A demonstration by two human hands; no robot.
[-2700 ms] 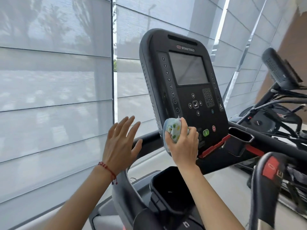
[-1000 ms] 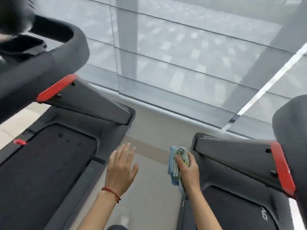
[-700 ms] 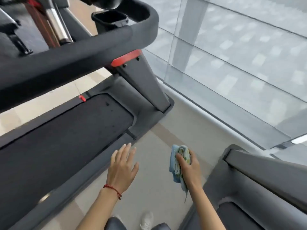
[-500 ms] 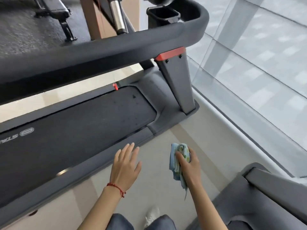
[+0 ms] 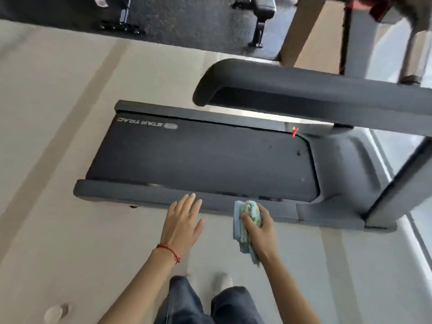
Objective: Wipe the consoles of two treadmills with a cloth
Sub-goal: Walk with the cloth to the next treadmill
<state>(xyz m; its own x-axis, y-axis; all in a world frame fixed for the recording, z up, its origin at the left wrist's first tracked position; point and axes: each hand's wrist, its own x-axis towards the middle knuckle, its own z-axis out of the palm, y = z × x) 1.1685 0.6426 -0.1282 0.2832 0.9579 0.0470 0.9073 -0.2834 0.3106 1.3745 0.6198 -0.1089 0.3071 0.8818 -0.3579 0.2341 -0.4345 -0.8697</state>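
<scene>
A treadmill lies across the view, its dark belt and grey side rails seen from the side. Its thick handrail juts leftward above the belt. No console is in view. My right hand grips a bunched light-blue cloth with a green and yellow print, held in the air above the floor in front of the near side rail. My left hand hovers beside it with fingers straight and spread, holding nothing. A red string bracelet sits on the left wrist.
Beige floor spreads to the left and under me. My legs and one white shoe show at the bottom. A dark mat with gym equipment feet lies beyond the treadmill. A grey upright rises at the right.
I have left the first console and turned left; the view swung from the window wall and the gap between machines onto the whole side of a treadmill. Both hands keep their poses.
</scene>
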